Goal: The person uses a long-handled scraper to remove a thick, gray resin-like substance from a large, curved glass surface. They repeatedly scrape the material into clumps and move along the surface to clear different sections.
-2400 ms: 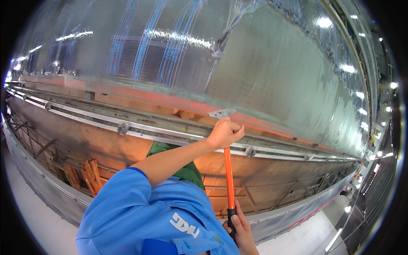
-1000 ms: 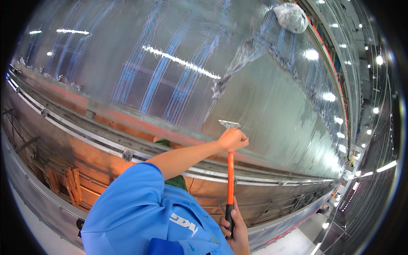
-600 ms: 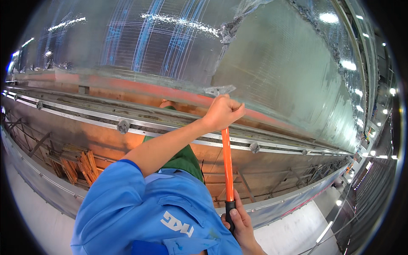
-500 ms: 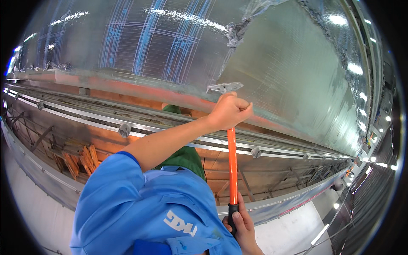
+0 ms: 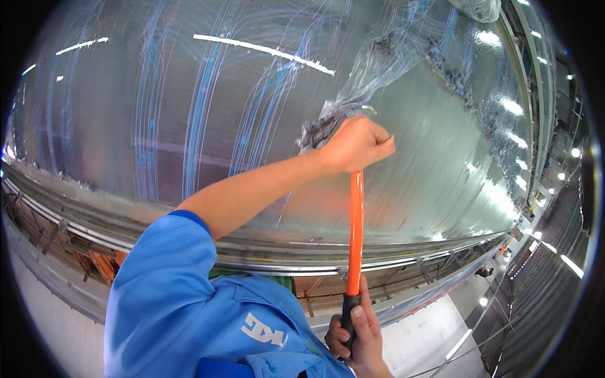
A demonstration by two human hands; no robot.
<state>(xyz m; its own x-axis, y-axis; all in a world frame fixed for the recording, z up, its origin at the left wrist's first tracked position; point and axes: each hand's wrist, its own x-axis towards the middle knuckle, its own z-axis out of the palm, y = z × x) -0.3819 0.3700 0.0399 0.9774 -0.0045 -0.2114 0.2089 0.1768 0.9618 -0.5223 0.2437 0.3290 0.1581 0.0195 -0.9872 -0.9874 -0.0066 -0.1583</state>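
Note:
A long-handled scraper (image 5: 357, 233) with an orange shaft and black grip stretches over a broad glossy surface (image 5: 428, 183). My left hand (image 5: 359, 143) is closed around the shaft's upper end, close to the blade, which is mostly hidden behind it. Lower down, my right hand (image 5: 362, 331) wraps the black grip. Crumpled greyish clear film (image 5: 318, 132) is bunched beside my left hand at the blade and trails off towards the far side. Blue streaks (image 5: 205, 120) cover the surface to the left, while the part to the right looks plain and greenish.
A metal rail (image 5: 252, 268) runs along the surface's near edge, in front of my body. Below it lies a trough with framework and orange-brown pieces (image 5: 104, 268). Another crumpled clear bundle (image 5: 479, 7) sits at the far right edge. Bright lamp reflections streak the surface.
Both hands keep hold of the scraper. Its head has gone from near the close edge to farther across the surface, and film is now bunched at it. My view has shifted forward too.

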